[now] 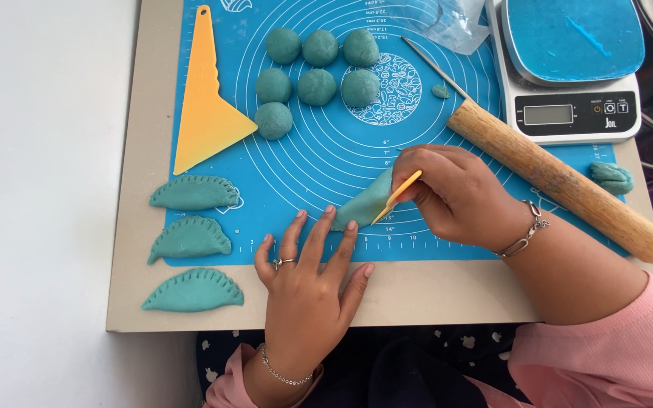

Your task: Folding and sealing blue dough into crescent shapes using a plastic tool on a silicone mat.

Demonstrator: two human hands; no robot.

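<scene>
While pinning the near corner of a folded teal dough half-moon (363,204) with spread fingertips, left hand (307,279) flat and open, holding nothing, palm over the front edge of the beige board (432,291) on the white counter (39,189). Right hand (455,193) just beyond it, grip pinched on a thin yellow plastic tool (400,194), tip pressed into the dough's curved seam. Dough lying on the blue silicone mat (304,166), close to the mat's front edge, about midway along it. Looks like edge-crimping, partway along the seam, judging by the smooth stretch visible by the left fingertips. Further marks would call for even spacing, light pressure, and the left fingers kept clear of the tool's tip. Along the board's left edge, three finished crimped teal half-moons (194,193) in a column. Toward the mat's far left corner, a yellow plastic scraper (205,106) and beside it seven teal dough balls (317,86). To the right, a wooden rolling pin (561,181) lying aslant, with a white kitchen scale (576,113) at the far right corner.
</scene>
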